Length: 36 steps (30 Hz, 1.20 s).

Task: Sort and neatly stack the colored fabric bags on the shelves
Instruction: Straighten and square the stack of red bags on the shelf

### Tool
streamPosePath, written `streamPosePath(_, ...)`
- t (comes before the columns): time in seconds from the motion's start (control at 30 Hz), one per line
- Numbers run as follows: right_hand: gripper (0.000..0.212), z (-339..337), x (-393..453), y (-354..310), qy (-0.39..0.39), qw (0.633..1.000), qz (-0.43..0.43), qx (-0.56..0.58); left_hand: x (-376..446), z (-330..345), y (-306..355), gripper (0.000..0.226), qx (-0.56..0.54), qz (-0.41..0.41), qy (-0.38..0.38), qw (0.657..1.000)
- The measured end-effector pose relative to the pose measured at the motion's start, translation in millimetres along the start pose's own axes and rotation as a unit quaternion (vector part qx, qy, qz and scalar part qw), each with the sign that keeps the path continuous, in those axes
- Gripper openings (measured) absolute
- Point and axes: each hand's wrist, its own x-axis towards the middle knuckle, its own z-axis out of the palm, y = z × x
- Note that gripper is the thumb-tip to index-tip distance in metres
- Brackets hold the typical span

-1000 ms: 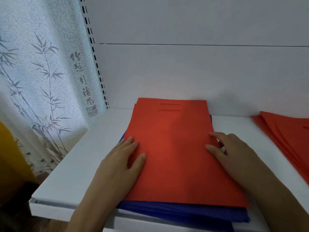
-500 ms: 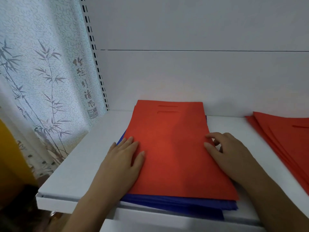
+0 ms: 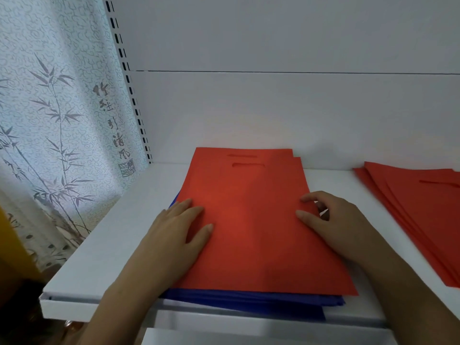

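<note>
Hands on red bag stack, little changed from 0.5 s ago.

Top red bag (image 3: 251, 220) now sits slightly offset, a second red edge showing at its far right corner; it lies on blue bags (image 3: 249, 298) on the white shelf (image 3: 104, 245). Left hand (image 3: 174, 235) rests flat, fingers straight, on its left edge. Right hand (image 3: 333, 220) has fingers curled at the right edge; grip cannot be told. More red bags (image 3: 423, 207) lie well apart at right.

Soft even light — dim lower-left corner, wide-angle bending at edges.
</note>
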Motion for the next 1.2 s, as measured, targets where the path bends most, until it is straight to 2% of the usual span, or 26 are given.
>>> streamPosePath(0.43,0.03,-1,-5,-1,0.004,0.998,-0.034,-0.05,-2,1,2,0.082,0.003,0.043,0.008,0.999)
streamPosePath(0.6,0.033,-3,-5,-3,0.004,0.999,-0.039,-0.024,-1,-2,6,0.084,-0.017,0.054,0.007,0.998)
streamPosePath(0.83,0.037,-5,-1,-11,0.013,0.998,-0.048,0.038,3,-8,4,0.051,-0.125,0.082,0.018,0.989)
streamPosePath(0.97,0.037,-8,-3,-14,0.019,0.995,-0.064,0.08,2,-8,3,0.047,-0.171,0.075,0.007,0.982)
streamPosePath(1.07,0.046,-12,-7,-17,0.042,0.989,-0.084,0.112,4,-10,-2,0.06,-0.151,0.05,0.016,0.987)
streamPosePath(1.2,0.069,-21,-8,-18,0.008,0.987,-0.094,0.131,10,-12,-8,0.056,-0.099,0.003,0.0,0.995)
